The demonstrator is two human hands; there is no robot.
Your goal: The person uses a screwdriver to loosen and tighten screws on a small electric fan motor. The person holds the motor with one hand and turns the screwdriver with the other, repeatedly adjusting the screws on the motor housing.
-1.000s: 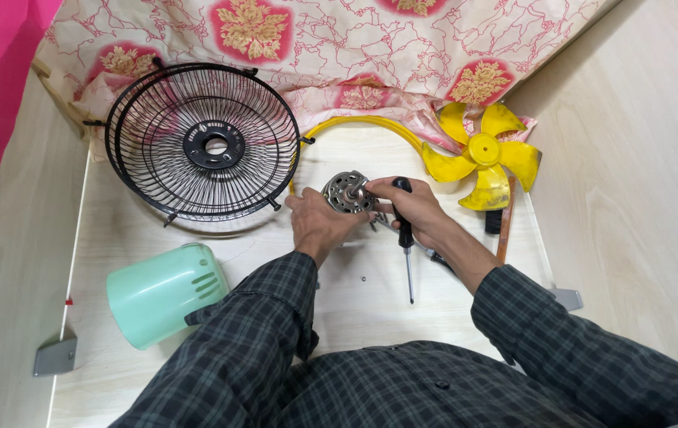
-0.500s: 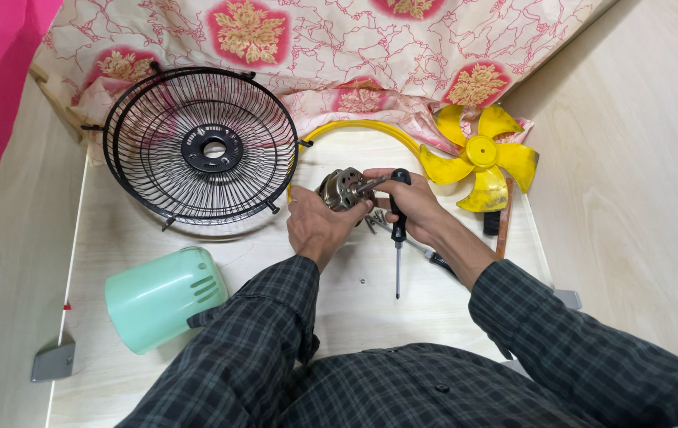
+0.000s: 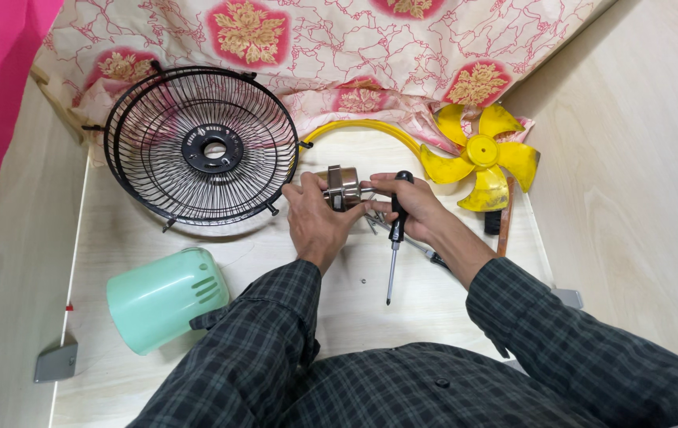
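Observation:
My left hand (image 3: 315,218) grips a small metal fan motor (image 3: 342,185), held just above the white table. My right hand (image 3: 410,208) touches the motor's shaft end with its fingertips and also holds a black-handled screwdriver (image 3: 394,238), whose blade points down toward me. A black wire fan guard (image 3: 200,147) leans to the left of the motor. A yellow fan blade (image 3: 481,154) lies to the right.
A mint-green motor housing (image 3: 166,297) lies at the front left. A yellow ring (image 3: 355,127) curves behind the motor under a patterned cloth (image 3: 339,47). Small screws (image 3: 371,223) and a second tool (image 3: 426,252) lie under my right hand. A wooden-handled tool (image 3: 504,226) lies at the right.
The motor has been turned in my hands, from facing up to lying on its side. Both hands have lifted slightly toward the fan guard, with the screwdriver kept in the right hand.

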